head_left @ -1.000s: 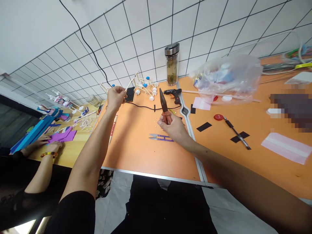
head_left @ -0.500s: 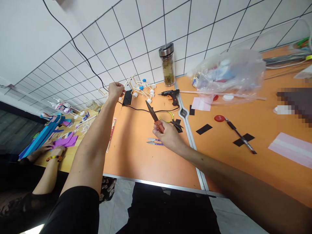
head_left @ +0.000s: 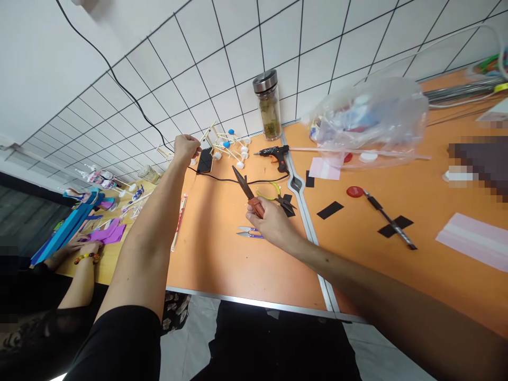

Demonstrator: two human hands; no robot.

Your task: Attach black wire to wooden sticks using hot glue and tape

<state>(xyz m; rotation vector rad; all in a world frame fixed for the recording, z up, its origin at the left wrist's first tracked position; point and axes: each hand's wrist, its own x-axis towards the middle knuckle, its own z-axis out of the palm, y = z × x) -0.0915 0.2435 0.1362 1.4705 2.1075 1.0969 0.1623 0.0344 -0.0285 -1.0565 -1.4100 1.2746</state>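
Note:
At the back of the table my left hand is closed, its fingertips pinching a thin wooden stick beside a stick model with blue and white caps. My fingers partly hide the contact. A dark phone-like slab lies just right of that hand. My right hand is wrapped round the reddish-brown handle of a knife, its dark blade pointing up and left over the table. Purple-handled thread snips lie under the right hand, and yellow-handled pliers lie just beyond it.
A black glue gun and a glass tea bottle stand near the wall. To the right are a plastic bag, a pen and black strips. Another person's hands handle purple sheets at left.
The view has shifted slightly, moving most things a little to the left in the picture. Both hands keep nearly the same pose, and the knife stays in my right hand.

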